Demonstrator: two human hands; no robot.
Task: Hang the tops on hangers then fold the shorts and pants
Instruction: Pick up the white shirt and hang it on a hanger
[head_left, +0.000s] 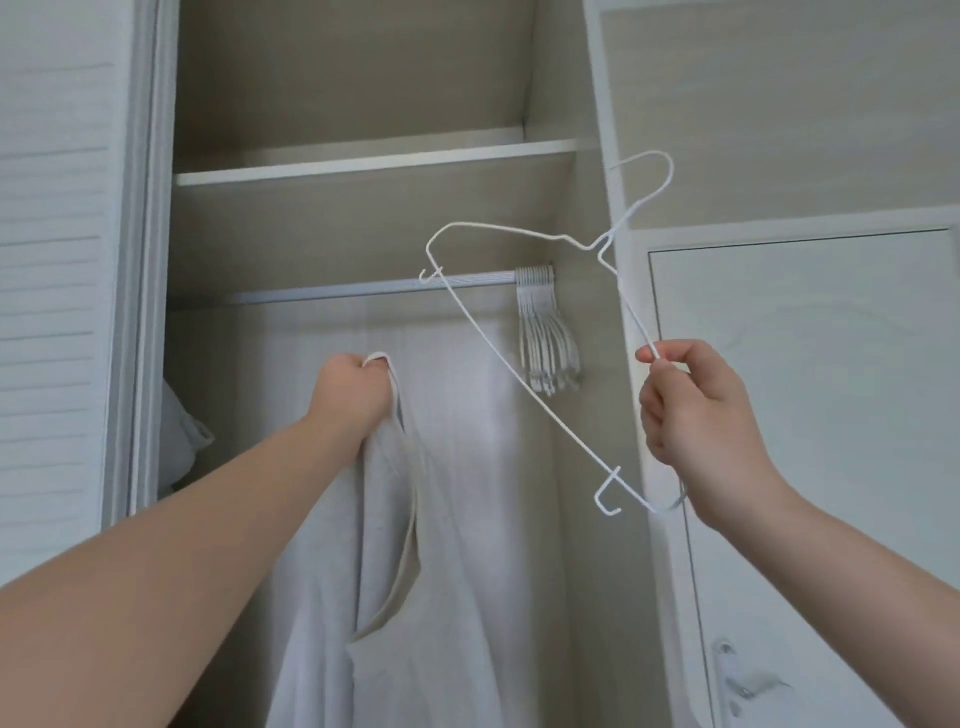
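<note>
The left hand (358, 395) is fisted round one strap of the grey top (415, 597), which hangs straight down under the rail (363, 288). To its right the wire hanger (521, 368) slants, its long bar running from upper left to lower right, pinched by the right hand (691, 415). There is open air between them, and I'd bring the hanger's left end over to the strap.

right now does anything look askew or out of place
Nothing damaged. The wire hanger hangs steeply tilted in the right hand, off the rail, mid-task. Some pale cloth sits bunched at the left edge of the wardrobe.
</note>
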